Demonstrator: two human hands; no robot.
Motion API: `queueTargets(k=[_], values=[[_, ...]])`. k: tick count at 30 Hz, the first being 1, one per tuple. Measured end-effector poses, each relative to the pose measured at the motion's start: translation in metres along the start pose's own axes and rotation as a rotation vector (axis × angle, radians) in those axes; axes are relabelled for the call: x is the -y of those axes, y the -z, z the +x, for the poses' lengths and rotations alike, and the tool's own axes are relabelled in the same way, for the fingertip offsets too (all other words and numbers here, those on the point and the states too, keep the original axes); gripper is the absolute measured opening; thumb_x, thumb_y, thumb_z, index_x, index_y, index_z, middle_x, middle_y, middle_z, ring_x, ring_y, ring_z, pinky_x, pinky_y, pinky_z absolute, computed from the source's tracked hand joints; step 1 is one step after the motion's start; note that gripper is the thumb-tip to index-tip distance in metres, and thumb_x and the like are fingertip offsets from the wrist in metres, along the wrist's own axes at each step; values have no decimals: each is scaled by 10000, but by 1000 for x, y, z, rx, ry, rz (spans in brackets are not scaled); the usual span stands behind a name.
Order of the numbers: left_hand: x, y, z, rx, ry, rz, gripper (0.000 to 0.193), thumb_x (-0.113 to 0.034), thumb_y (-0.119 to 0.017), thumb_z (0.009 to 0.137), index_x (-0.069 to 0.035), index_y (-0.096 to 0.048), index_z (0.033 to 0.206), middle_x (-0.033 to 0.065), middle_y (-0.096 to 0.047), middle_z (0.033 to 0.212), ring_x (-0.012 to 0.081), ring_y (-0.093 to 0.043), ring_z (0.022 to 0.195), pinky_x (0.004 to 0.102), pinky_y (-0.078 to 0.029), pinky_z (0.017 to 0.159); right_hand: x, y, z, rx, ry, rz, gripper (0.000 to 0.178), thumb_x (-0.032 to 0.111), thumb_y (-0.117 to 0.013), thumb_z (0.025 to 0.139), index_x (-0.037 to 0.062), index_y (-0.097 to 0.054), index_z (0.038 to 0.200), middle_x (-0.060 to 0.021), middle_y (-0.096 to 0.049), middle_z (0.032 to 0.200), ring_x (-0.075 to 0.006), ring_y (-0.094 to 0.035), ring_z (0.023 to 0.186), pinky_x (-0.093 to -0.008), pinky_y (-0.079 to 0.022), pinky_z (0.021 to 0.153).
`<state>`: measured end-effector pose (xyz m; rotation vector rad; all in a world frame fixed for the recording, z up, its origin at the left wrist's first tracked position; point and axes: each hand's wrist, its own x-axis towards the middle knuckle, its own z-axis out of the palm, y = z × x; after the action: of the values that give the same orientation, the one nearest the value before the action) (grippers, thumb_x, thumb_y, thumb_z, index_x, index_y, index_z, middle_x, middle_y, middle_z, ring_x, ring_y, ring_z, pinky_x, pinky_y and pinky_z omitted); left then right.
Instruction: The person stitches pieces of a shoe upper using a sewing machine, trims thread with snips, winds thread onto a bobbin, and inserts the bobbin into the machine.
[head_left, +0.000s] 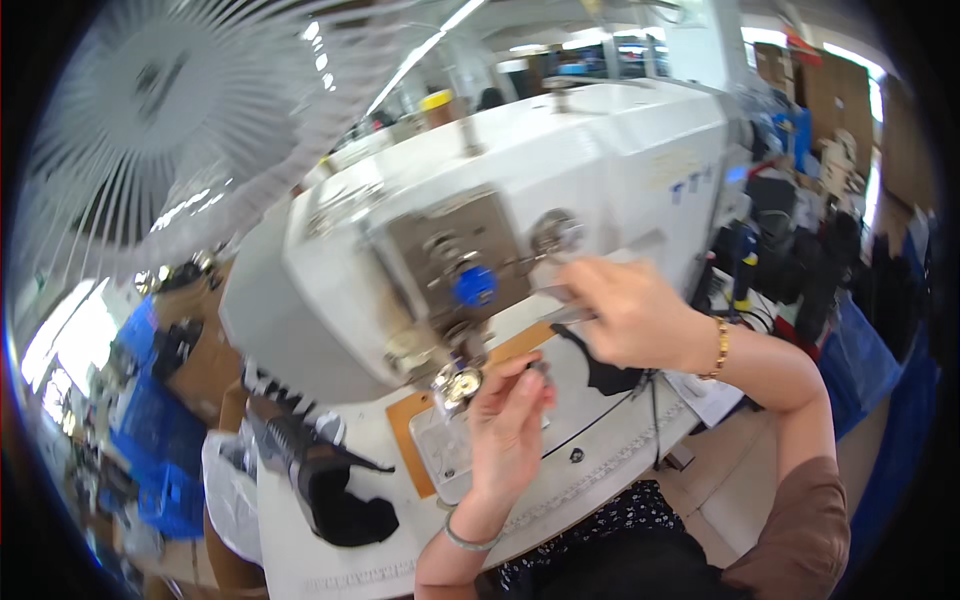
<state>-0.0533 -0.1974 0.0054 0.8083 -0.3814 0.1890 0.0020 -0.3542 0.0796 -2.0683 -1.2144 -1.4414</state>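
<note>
A large white sewing machine [620, 190] stands in front of me. My left hand [510, 420] is closed in a pinch just right of the machine's needle area [455, 385], over the metal plate. A small dark round piece [540, 368] shows at its fingertips; its kind is unclear. My right hand [635, 315], higher and to the right, is blurred and closed near the machine's front. Whatever it may hold is too smeared to name. Below it lies a black cut piece of material [595, 365]. A small black part [577, 455] rests on the white table, right of my left hand.
A dark shoe upper [320, 480] lies at the table's left. A fan [160, 90] with a wire guard fills the upper left. Blue crates [170, 490] stand on the floor at left. A black cord [590, 420] crosses the white table [300, 560]. Blue bags [850, 350] hang at right.
</note>
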Motion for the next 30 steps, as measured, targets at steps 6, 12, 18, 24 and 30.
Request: queueTargets(k=[6,12,18,24,30], values=[[5,4,5,85,85,-58,196,-71,-544,880,-11,-562,1066,25,-580,909,95,-546,777,230,-437,704,-35,31,10,-7,-990,1285,224,206,-493,872,31,-504,733,45,-374,486,-31,-265,335,-199,-167,338],[11,11,7,143,74,-94,195,-76,-567,870,-8,-561,1053,27,-566,885,91,-530,770,237,-431,684,-14,7,-4,40,101,-126,187,180,-476,888,-3,-510,871,18,-488,619,-97,-465,529,-259,-272,455],[13,13,5,169,82,-132,198,-109,-593,861,-14,-561,1032,20,-549,854,83,-517,762,234,-430,657,-33,33,13,238,-792,1248,218,233,-491,885,28,-536,831,31,-439,558,-38,-323,482,-208,-209,461],[15,8,8,152,47,-121,185,-104,-586,862,3,-547,1008,21,-547,843,82,-514,708,233,-427,650,-62,-1,-33,16,-161,-39,117,133,-499,901,33,-547,864,12,-550,781,-70,-356,551,-191,-268,504],[3,11,5,136,-7,-128,211,-140,-611,846,24,-534,955,35,-548,798,83,-520,700,238,-438,625,-86,18,-19,141,-324,307,260,114,-422,929,-72,-504,1089,-62,-557,789,-48,-488,546,-175,-363,492]])
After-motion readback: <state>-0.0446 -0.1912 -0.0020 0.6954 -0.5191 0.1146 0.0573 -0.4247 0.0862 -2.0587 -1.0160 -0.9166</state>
